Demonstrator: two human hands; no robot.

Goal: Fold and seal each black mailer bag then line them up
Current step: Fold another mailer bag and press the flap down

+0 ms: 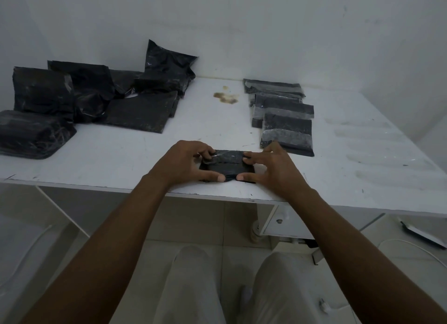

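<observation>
Left grip (183, 164) and right grip (273, 171) pinch mailer bag (225, 166)

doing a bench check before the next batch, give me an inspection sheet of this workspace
surface: white table, scuffed
job's things: mailer bag at front edge; loose pile of bags back left; folded row at right, overlapping
clutter: brown stain near the back wall
grips: left hand and right hand both pinch the mailer bag
cables: white cable on floor, right
surroundings: white wall, tiled floor
</observation>
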